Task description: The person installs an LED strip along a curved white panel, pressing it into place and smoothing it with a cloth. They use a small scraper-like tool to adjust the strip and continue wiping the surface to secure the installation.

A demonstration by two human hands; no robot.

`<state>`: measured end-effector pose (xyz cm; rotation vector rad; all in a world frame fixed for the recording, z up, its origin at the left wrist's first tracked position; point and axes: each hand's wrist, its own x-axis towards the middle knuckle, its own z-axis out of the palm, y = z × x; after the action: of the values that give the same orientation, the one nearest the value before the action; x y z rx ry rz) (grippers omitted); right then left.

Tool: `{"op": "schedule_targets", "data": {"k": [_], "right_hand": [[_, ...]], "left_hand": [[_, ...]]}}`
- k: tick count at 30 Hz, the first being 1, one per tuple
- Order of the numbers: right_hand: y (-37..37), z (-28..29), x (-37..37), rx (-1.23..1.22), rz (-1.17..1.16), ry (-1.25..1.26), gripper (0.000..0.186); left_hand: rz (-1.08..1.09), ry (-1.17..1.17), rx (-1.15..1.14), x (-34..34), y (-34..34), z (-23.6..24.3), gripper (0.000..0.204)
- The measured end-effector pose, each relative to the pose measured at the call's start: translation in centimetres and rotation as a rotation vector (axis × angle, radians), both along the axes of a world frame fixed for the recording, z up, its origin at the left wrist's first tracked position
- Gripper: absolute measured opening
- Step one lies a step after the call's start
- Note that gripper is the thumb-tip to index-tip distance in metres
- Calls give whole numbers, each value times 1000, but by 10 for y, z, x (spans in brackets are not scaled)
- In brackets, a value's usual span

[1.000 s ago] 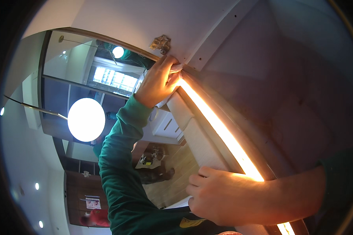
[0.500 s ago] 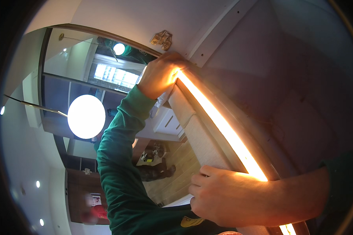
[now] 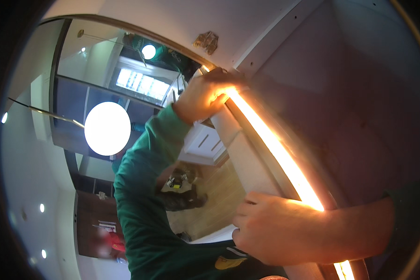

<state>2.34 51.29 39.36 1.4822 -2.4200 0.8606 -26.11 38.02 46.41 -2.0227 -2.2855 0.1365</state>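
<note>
A glowing light strip (image 3: 277, 144) runs diagonally along an edge beside a pale padded board (image 3: 238, 144). My left hand (image 3: 203, 93), slightly blurred, is at the strip's upper end, its fingers curled and lit orange; what they pinch is unclear. My right hand (image 3: 270, 228) lies across the lower strip, its fingers bent over the padded board. A white panel (image 3: 247, 23) above my left hand carries a metal hinge (image 3: 205, 42) and a screwed batten (image 3: 270, 37).
A mirrored cabinet (image 3: 88, 56), a glowing globe lamp (image 3: 107, 128) and white drawers (image 3: 203, 142) are at the left and behind. Dark items (image 3: 177, 179) lie on the wooden floor (image 3: 214, 196). A person in red (image 3: 114, 240) is in the lower left background.
The view has shifted, so the mirror and lamp sit higher. My left hand has turned and its fingers have curled further over the strip's upper end. My right hand stays across the strip.
</note>
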Motion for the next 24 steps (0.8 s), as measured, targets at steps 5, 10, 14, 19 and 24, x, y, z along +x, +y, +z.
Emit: {"op": "schedule_targets", "data": {"k": [5, 10, 14, 19, 24], "right_hand": [[-1, 0, 1, 39, -10, 12, 7], [0, 1, 1, 50, 20, 8, 7], [0, 0, 2, 72, 14, 14, 6], [-1, -2, 2, 24, 11, 19, 4], [-1, -2, 3, 50, -2, 27, 5]], "left_hand": [[-24, 154, 2, -11, -3, 1, 43], [134, 200, -35, -15, -17, -9, 51], [6, 178, 70, -19, -23, -13, 47], [141, 155, -35, -19, -22, -11, 51], [134, 16, 82, -2, -21, -18, 53]]}}
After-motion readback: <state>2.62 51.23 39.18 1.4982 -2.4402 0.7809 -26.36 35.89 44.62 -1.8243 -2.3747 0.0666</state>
